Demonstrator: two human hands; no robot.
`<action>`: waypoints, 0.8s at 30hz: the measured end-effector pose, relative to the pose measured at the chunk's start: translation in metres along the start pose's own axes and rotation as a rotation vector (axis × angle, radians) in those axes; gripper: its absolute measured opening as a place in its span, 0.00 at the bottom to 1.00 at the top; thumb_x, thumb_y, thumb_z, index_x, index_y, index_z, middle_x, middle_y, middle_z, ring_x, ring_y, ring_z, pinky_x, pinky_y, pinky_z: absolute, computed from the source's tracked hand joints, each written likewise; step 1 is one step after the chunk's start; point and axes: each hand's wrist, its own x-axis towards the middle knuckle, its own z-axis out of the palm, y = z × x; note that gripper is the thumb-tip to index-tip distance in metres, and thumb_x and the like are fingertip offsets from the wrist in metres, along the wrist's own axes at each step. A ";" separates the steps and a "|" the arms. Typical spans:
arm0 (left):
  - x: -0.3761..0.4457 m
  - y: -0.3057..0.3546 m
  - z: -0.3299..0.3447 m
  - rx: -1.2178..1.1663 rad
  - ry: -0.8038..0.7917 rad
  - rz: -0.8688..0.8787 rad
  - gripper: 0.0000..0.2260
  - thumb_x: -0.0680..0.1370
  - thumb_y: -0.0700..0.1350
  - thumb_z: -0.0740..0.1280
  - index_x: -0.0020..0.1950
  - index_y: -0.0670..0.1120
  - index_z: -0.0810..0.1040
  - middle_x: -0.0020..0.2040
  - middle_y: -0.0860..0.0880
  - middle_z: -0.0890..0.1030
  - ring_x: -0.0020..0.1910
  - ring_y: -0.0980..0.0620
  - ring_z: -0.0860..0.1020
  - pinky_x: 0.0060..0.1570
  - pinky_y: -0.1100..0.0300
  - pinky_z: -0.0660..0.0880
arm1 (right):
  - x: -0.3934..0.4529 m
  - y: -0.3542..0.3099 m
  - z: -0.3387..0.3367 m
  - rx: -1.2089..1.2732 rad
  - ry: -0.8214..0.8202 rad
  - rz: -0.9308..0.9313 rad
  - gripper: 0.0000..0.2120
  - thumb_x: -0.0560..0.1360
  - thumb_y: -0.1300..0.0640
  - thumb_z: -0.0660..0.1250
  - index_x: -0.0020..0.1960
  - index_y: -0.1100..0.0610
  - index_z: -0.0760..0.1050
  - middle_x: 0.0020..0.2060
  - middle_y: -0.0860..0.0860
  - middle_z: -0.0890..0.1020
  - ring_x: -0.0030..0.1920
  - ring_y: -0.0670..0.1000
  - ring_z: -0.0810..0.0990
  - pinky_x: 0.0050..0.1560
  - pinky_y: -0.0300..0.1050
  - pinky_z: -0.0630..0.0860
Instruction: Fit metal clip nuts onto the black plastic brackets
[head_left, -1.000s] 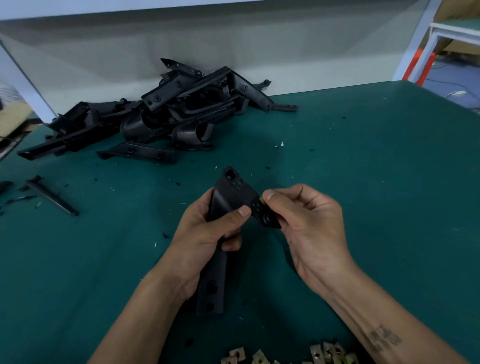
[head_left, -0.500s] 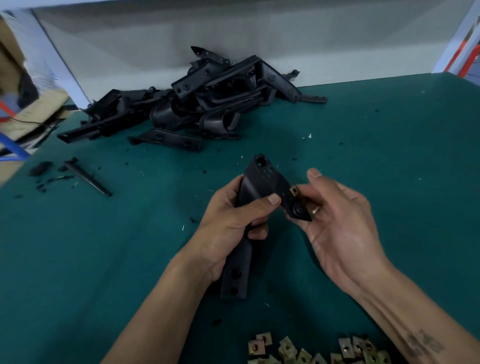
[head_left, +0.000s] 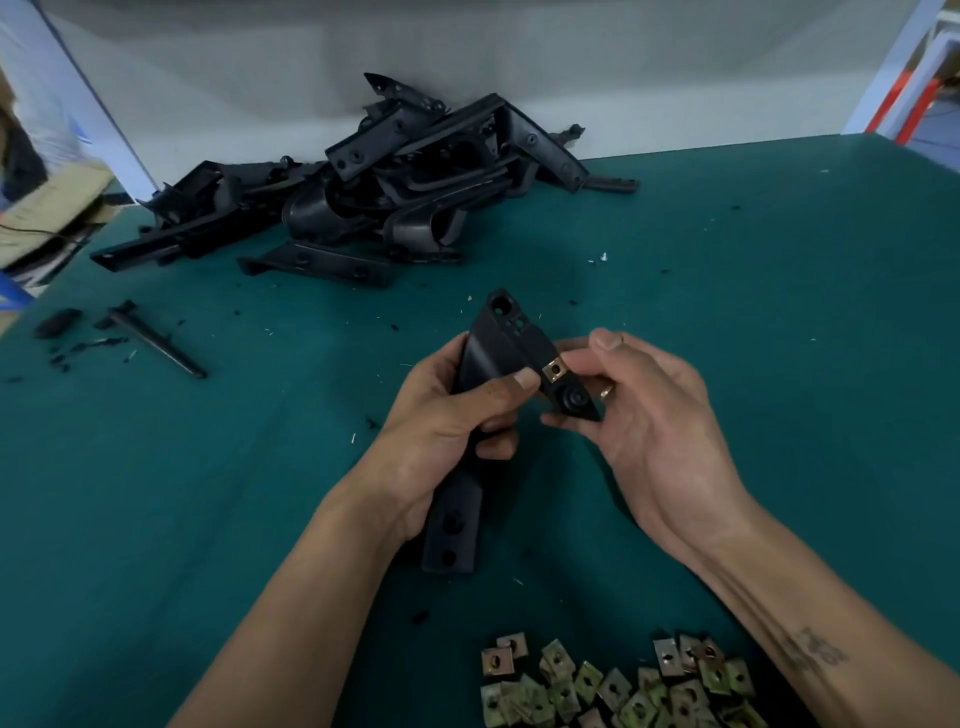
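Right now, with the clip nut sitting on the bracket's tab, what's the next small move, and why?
Probably press the clip nut fully home with the right hand while the left hand steadies the bracket. The nut sits on the tab's edge at the right fingertips; whether it is fully seated cannot be told.

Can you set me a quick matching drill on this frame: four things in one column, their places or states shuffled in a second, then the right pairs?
Things
1. bracket
2. clip nut
3. loose clip nuts
4. bracket pile

Places or states
A. heaped at the table's far edge by the wall
B. gripped in the left hand
C. scattered at the near edge
D. seated on the bracket, at the right hand fingertips

Pairs: 1-B, 2-D, 3-C, 4-A
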 end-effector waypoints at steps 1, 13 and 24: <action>0.000 0.000 -0.001 -0.003 0.007 0.002 0.05 0.75 0.37 0.71 0.47 0.46 0.79 0.36 0.51 0.72 0.30 0.56 0.63 0.25 0.64 0.63 | 0.000 -0.001 0.000 -0.016 -0.001 0.001 0.15 0.76 0.48 0.66 0.44 0.62 0.80 0.47 0.62 0.81 0.48 0.56 0.81 0.50 0.55 0.79; 0.003 -0.002 0.005 -0.075 0.045 -0.065 0.05 0.75 0.41 0.70 0.39 0.48 0.78 0.39 0.46 0.77 0.31 0.54 0.64 0.27 0.63 0.62 | -0.068 -0.026 -0.062 -0.605 0.051 0.023 0.07 0.80 0.59 0.69 0.50 0.50 0.85 0.41 0.50 0.83 0.41 0.45 0.80 0.42 0.35 0.73; 0.004 -0.004 -0.001 -0.046 0.031 -0.067 0.10 0.74 0.48 0.74 0.47 0.44 0.77 0.44 0.44 0.80 0.31 0.53 0.66 0.28 0.63 0.66 | -0.141 -0.032 -0.077 -0.996 -0.151 -0.069 0.18 0.68 0.65 0.76 0.48 0.43 0.86 0.52 0.46 0.81 0.42 0.50 0.79 0.37 0.32 0.71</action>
